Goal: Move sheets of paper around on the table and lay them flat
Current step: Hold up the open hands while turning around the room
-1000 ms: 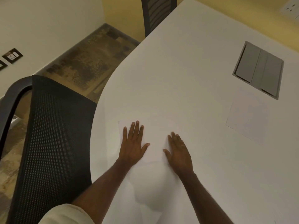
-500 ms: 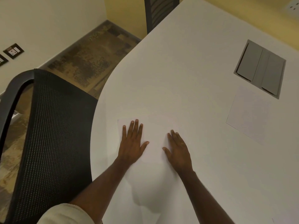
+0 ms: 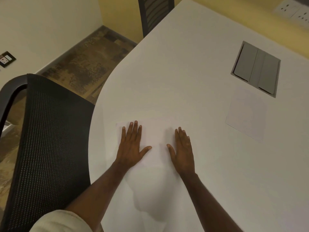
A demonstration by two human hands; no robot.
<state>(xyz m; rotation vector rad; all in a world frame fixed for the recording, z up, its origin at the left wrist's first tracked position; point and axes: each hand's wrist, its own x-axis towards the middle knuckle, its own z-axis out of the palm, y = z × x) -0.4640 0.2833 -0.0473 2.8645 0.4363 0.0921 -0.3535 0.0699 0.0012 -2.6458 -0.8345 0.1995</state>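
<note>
Both the left hand (image 3: 132,148) and right hand (image 3: 183,150) lie open and flat on the near sheet (image 3: 157,136), while the other sheet (image 3: 245,114) lies far off on the right-hand side.

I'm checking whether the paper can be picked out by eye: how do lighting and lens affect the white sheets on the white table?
Head view: dim, warm light; the near sheet under the hands barely stands out from the table; the far sheet shows by faint edges; the wide lens bends the table rim.
</note>
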